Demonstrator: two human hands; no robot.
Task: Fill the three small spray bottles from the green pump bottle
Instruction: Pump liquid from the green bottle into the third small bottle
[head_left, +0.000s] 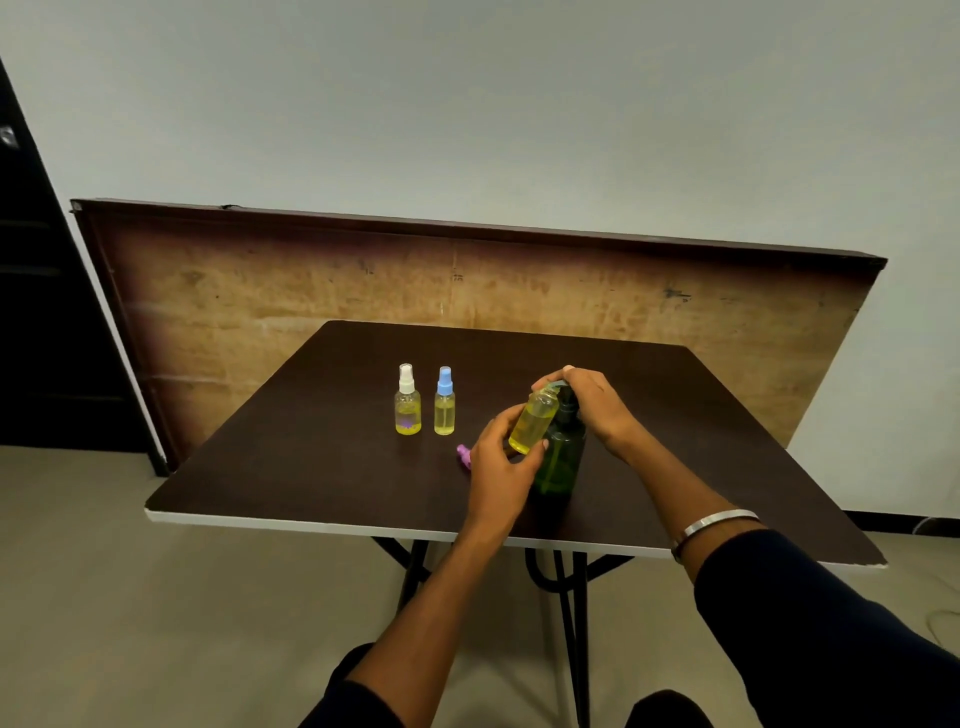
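Note:
The green pump bottle (562, 462) stands on the dark table (311, 457). My right hand (592, 405) lies over its pump head, fingers curled round it. My left hand (501, 467) holds an uncapped small bottle (532, 423) of yellow liquid, tilted with its mouth up under the pump spout. A purple spray cap (464, 455) lies on the table just left of that hand. Two capped small spray bottles stand further left: one with a white cap (407, 400), one with a blue cap (444, 402), both holding yellow liquid.
A large wooden board (260, 291) leans on the wall behind the table. The table's white front edge (311, 526) is near me, with black metal legs (569, 613) below. A dark doorway (41, 338) is at far left.

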